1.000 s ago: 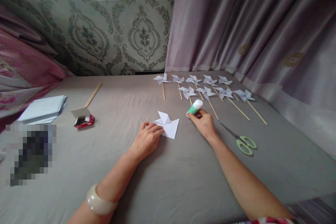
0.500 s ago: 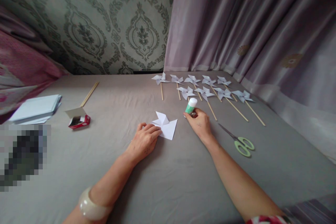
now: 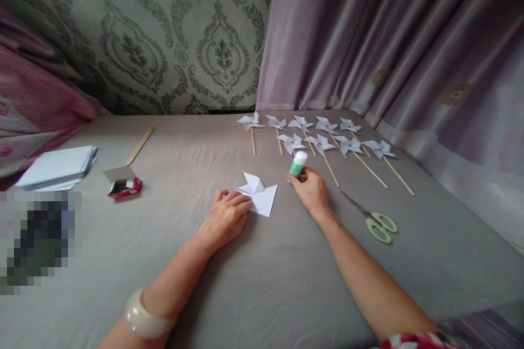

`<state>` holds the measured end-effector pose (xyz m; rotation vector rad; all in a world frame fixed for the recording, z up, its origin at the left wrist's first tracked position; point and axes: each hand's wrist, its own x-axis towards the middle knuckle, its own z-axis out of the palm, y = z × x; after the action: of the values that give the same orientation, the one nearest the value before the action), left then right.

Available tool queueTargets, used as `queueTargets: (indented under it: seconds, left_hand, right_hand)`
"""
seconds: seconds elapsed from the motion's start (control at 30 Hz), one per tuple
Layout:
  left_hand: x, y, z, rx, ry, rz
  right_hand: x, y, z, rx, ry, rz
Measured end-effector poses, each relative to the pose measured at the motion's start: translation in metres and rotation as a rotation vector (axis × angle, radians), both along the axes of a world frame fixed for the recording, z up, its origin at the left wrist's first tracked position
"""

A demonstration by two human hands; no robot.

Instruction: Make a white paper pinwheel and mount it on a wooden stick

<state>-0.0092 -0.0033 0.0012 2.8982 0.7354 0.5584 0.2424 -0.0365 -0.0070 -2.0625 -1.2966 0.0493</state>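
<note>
My left hand (image 3: 228, 214) is closed, its bent fingers pressing on the left part of a partly folded white paper pinwheel (image 3: 265, 199). One blade stands folded toward the pinwheel's middle, while its right corner lies flat; the left part is hidden under my fingers. To the right, my right hand (image 3: 311, 192) grips a green glue stick (image 3: 298, 163) with a white end pointing up and away. Right of that hand lie scissors (image 3: 370, 219) with light green handles, apart from it.
Several finished paper pinwheels on sticks (image 3: 321, 144) lie in two rows at the back right. On the left are a small open red box (image 3: 125, 188), thin wooden sticks (image 3: 141, 145) and a stack of white paper (image 3: 57, 166). A curtain (image 3: 368, 38) hangs along the right side.
</note>
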Motion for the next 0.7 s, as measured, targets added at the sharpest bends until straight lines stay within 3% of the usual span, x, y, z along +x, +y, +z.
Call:
queueTargets:
  seconds: [0.23,0.53,0.6,0.7]
  left_hand:
    - [0.002,-0.004,0.004,-0.037,0.000,0.035]
    - [0.001,-0.002,0.001,-0.018,0.056,0.019]
    - [0.001,-0.002,0.001,0.004,0.067,0.011]
    - [0.002,-0.002,0.000,0.032,0.074,0.004]
  right_hand:
    - [-0.001,-0.003,-0.001,-0.012,-0.025,-0.013]
    - [-0.004,-0.019,0.010,-0.036,-0.025,-0.081]
    - [-0.005,-0.024,0.010,-0.021,-0.038,-0.028]
    - [-0.009,-0.029,0.009,-0.010,-0.043,0.207]
